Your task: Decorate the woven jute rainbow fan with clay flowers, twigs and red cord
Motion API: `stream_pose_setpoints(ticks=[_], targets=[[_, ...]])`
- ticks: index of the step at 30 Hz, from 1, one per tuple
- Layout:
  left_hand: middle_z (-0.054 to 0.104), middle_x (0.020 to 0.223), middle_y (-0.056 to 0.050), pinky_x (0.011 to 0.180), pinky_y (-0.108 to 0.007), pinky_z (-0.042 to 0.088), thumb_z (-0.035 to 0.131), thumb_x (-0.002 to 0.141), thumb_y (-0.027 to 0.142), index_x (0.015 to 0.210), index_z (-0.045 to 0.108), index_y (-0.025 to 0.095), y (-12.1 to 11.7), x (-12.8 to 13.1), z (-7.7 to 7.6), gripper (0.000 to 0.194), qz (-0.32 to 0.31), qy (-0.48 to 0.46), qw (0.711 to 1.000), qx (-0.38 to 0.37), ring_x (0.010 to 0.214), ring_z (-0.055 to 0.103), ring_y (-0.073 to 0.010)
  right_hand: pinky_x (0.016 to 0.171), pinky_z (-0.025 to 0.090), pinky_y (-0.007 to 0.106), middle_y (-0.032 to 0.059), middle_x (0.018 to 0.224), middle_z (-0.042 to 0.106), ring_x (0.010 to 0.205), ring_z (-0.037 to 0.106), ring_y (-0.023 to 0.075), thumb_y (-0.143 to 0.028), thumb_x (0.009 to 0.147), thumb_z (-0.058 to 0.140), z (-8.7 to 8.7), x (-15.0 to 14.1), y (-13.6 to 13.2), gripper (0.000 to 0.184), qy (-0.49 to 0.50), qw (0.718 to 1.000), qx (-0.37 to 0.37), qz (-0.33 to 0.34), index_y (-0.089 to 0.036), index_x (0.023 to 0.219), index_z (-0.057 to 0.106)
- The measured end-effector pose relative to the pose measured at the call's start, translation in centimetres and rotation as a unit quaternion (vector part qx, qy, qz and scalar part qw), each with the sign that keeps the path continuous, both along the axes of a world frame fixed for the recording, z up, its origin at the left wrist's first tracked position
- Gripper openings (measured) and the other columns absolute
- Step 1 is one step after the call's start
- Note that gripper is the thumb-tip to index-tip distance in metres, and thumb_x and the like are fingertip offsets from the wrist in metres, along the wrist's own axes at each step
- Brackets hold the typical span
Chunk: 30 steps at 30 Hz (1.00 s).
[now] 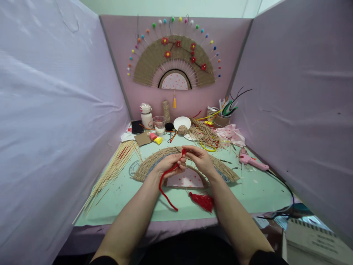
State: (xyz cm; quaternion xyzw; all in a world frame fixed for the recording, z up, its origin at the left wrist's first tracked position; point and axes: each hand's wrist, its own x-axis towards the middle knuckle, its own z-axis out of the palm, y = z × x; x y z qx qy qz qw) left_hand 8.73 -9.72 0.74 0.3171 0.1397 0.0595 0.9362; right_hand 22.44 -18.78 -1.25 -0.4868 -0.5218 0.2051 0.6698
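My left hand [170, 163] and my right hand [199, 158] meet above a half-round fan of woven jute [224, 171] lying on the mint-green mat [132, 191]. Both hands pinch a red pipe cleaner [165, 186]; its upper end is bent between my fingertips and its tail hangs down in a curve under my left wrist. A red tassel [203, 201] lies on the mat just in front of the fan, beneath my right forearm. The fan's pink dotted centre [186, 181] shows between my wrists.
A bundle of thin bamboo sticks [113, 173] fans out at the left. A pink glue gun [252, 161] lies at the right with its black cord. Jute twine, a cup, a jar, a white dish and a pot of pipe cleaners crowd the back. A finished fan hangs on the rear wall.
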Motion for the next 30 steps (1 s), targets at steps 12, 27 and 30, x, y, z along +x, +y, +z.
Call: stream_pose_setpoints(ticks=[12, 27, 30], targets=[[0.05, 0.064, 0.001, 0.051, -0.012, 0.039, 0.061, 0.086, 0.007, 0.078, 0.058, 0.009, 0.2, -0.1, -0.3, 0.009, -0.014, 0.029, 0.999, -0.007, 0.048, 0.045, -0.0011, 0.085, 0.052, 0.035, 0.0044, 0.094, 0.075, 0.088, 0.068, 0.0197, -0.029, 0.088, 0.064, -0.1, 1.0, -0.5, 0.014, -0.127, 0.992, 0.005, -0.021, -0.025, 0.096, 0.075], [0.052, 0.058, 0.003, 0.052, -0.016, 0.037, 0.078, 0.066, 0.019, 0.071, 0.06, 0.012, 0.3, 0.1, -0.5, 0.021, 0.031, 0.059, 0.991, 0.116, 0.048, 0.043, -0.0022, 0.081, 0.047, 0.036, 0.0055, 0.088, 0.07, 0.087, 0.062, 0.021, -0.026, 0.094, 0.057, 0.4, 1.0, -0.7, 0.012, -0.253, 0.966, 0.027, -0.045, -0.024, 0.09, 0.068], [0.052, 0.056, 0.003, 0.053, -0.017, 0.036, 0.078, 0.063, 0.021, 0.068, 0.058, 0.013, 0.2, 0.1, -0.6, 0.022, 0.049, 0.06, 0.983, 0.164, 0.048, 0.042, -0.0033, 0.08, 0.046, 0.036, 0.0055, 0.087, 0.069, 0.086, 0.061, 0.0208, -0.024, 0.094, 0.056, 0.5, 0.8, -0.8, 0.012, -0.273, 0.961, 0.024, -0.042, -0.023, 0.089, 0.067]])
